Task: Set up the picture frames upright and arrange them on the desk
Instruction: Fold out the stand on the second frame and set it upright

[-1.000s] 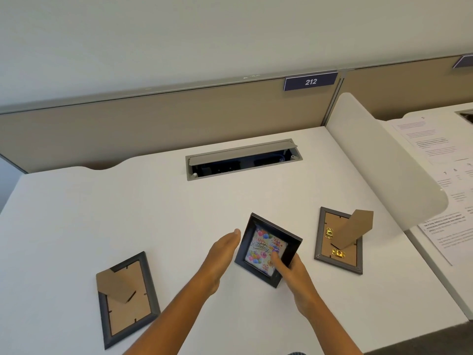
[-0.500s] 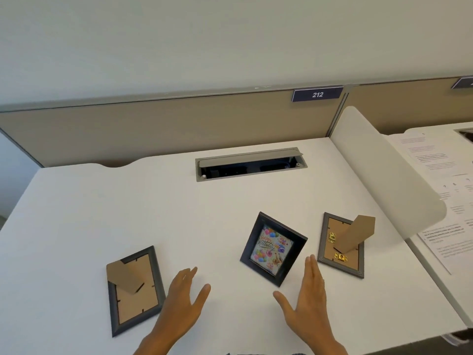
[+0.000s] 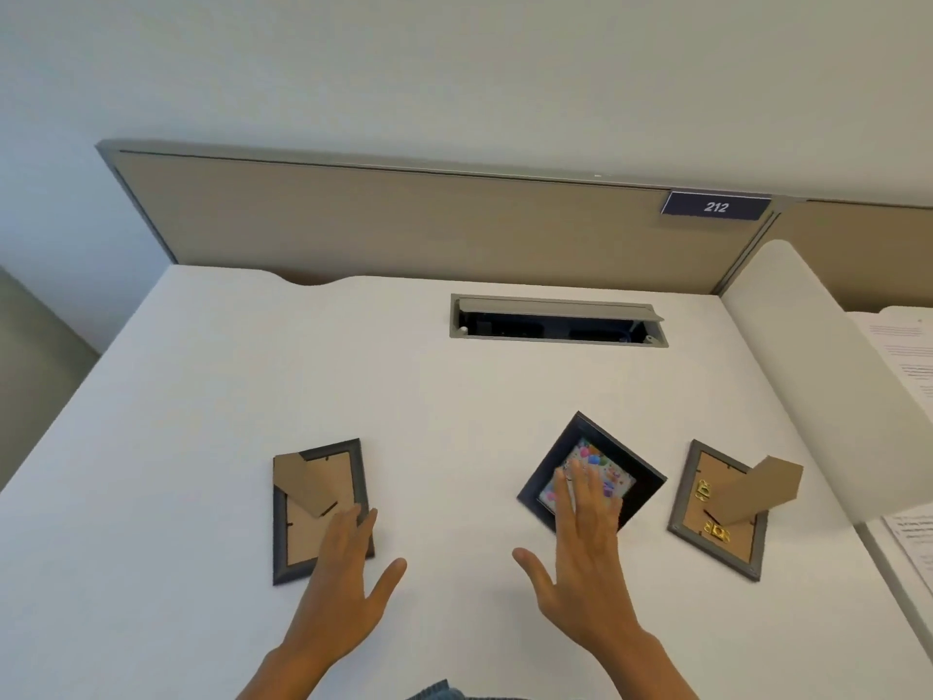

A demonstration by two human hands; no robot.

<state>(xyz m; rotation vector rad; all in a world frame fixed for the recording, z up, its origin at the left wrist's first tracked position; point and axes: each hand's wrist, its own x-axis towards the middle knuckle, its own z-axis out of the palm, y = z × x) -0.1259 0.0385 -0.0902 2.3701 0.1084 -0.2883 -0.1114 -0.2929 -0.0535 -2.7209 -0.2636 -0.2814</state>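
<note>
A white table (image 3: 212, 447) is seen from above, bounded at the rear by a tan partition. A rectangular cable hatch (image 3: 558, 321) is set into the top near the back edge, its grey flap raised. Three picture frames are found on the near part of the top. A dark frame (image 3: 317, 507) is laid face down at the left, its cardboard stand showing. A black frame (image 3: 595, 469) with a colourful picture is placed in the middle, turned at an angle. A grey frame (image 3: 717, 512) is laid face down at the right, its stand folded out.
</note>
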